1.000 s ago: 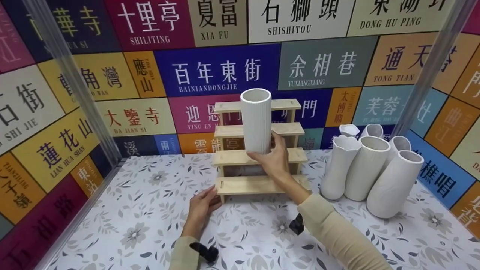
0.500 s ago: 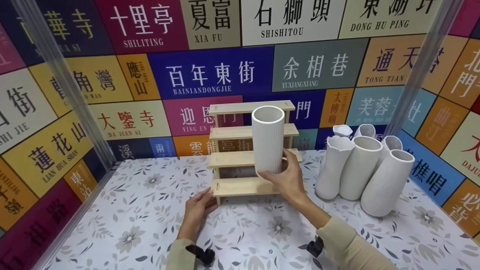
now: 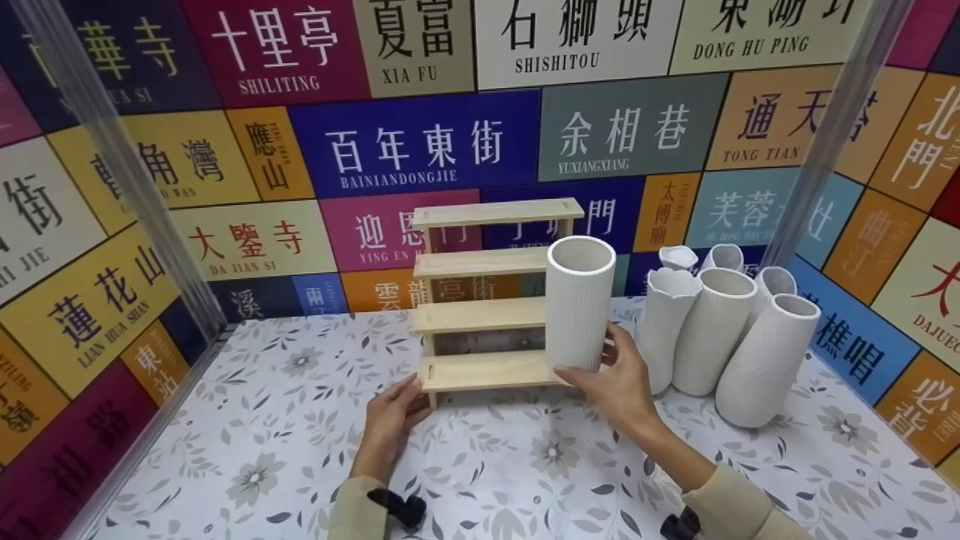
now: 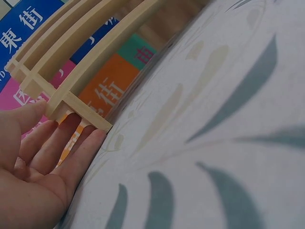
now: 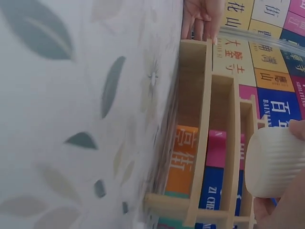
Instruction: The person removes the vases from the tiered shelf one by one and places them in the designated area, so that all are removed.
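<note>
A pale wooden stepped display rack (image 3: 480, 319) stands on the table, its tiers rising toward the back. My left hand (image 3: 394, 420) grips the lower left corner of the rack, thumb at the end of the lowest shelf and fingers along the leg, as the left wrist view (image 4: 43, 162) shows. A white ribbed cylindrical vase (image 3: 580, 307) is upright in my right hand (image 3: 619, 386), which holds it near the base. The vase is in front of the rack's right end and hides it. In the right wrist view the vase's bottom (image 5: 274, 162) appears above the lowest shelf's level.
Several white vases stand close together at the right, among them a tapered one (image 3: 769, 360) in front and a wavy-rimmed one (image 3: 670, 330). A patterned cloth (image 3: 300, 465) covers the table. Behind rises a wall of coloured signs (image 3: 412, 142), with clear corner posts (image 3: 150, 195) at the sides.
My right hand has carried the ribbed vase down and to the right, from in front of the middle shelves to the rack's right end. My left hand has stayed at the rack's corner.
</note>
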`<control>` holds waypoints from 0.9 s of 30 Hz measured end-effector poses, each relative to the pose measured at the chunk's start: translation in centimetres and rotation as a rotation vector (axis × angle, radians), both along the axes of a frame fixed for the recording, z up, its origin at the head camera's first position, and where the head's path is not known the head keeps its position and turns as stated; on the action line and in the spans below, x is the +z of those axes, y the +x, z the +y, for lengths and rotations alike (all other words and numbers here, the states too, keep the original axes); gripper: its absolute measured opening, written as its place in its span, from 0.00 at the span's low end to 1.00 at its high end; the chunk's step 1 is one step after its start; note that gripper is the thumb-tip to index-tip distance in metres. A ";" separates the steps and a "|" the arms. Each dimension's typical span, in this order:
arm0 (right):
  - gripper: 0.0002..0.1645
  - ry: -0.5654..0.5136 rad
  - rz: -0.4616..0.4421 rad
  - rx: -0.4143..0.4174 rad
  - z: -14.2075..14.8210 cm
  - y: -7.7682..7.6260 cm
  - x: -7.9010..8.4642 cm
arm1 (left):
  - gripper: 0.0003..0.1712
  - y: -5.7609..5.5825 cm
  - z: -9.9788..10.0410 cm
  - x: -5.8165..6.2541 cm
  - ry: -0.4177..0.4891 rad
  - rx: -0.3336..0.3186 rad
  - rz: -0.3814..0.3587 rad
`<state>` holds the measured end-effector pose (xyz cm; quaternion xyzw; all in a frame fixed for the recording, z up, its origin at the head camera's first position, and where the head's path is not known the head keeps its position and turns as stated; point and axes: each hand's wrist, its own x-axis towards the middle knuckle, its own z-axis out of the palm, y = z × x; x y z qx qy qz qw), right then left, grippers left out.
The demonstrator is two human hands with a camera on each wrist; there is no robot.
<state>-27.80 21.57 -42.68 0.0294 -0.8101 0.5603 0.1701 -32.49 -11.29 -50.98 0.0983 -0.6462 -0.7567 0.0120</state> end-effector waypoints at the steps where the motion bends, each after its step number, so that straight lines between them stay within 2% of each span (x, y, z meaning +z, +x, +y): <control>1: 0.60 0.003 -0.014 0.002 0.3 0.1 -0.1 | 0.29 0.0 -0.1 0.0 0.001 0.000 -0.003; 9: 0.58 -0.025 -0.066 0.001 2.7 1.1 -1.1 | 0.28 -0.1 0.0 0.0 0.025 0.002 -0.013; 16: 0.58 0.026 -0.100 -0.085 5.0 2.3 -1.8 | 0.27 -0.1 0.2 0.2 0.016 -0.001 -0.021; 21: 0.61 0.024 -0.140 -0.119 6.3 3.0 -1.9 | 0.28 -0.2 0.1 0.4 0.022 0.000 -0.024; 27: 0.67 0.048 -0.209 -0.131 7.5 3.7 -2.2 | 0.28 0.0 -0.1 0.1 0.027 -0.007 -0.016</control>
